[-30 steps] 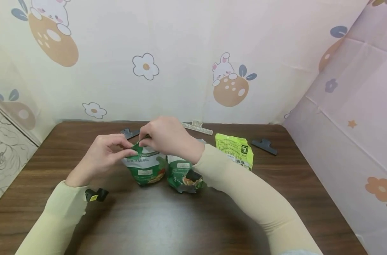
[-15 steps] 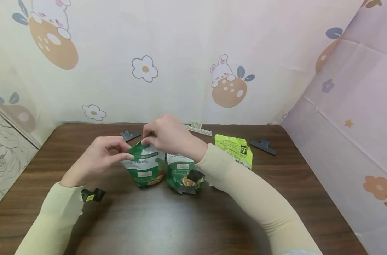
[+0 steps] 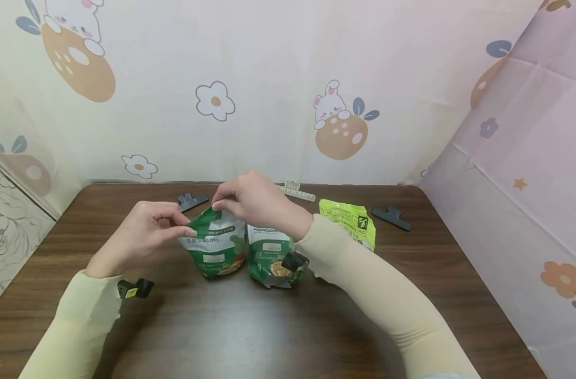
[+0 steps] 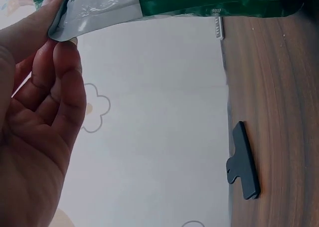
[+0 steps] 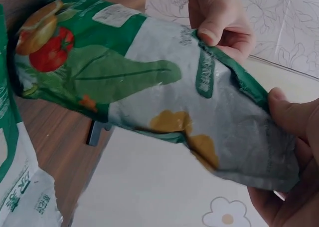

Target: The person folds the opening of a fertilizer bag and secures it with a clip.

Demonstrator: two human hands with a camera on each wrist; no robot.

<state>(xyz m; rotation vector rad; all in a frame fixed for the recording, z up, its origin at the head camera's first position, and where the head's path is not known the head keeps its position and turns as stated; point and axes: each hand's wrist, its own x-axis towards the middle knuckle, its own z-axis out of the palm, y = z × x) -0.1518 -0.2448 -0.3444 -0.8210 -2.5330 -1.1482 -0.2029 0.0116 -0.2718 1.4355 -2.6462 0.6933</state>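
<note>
Left hand (image 3: pixel 138 231) and right hand (image 3: pixel 259 202) are pinching the top edge of a green-and-white bag (image 3: pixel 217 250), standing on the counter (image 3: pixel 250 331) just beside a second green bag (image 3: pixel 265 255), dark clip (image 3: pixel 192 201) lying behind.

Brown table (image 3: pixel 212 331), bunny-print backdrop (image 3: pixel 269 79)

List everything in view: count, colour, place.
Held bag: 1, green/white, left of centre.
Second bag: 1, green/white, right of held bag.
Third bag: 1, lime, right of second bag.
Dark clips: 2, grey, back left, back right.
Pale clip: 1, whitish, back edge.
Table: 1, brown, under bags.
Printed backdrop: 1, pale, back and right.
Patterned panel: 1, white, far left.
Wrist cameras: 2, black, on wrists.
Left hand: 1, pale sleeve, pinching held bag.
Right hand: 1, pale sleeve, pinching held bag.
</note>
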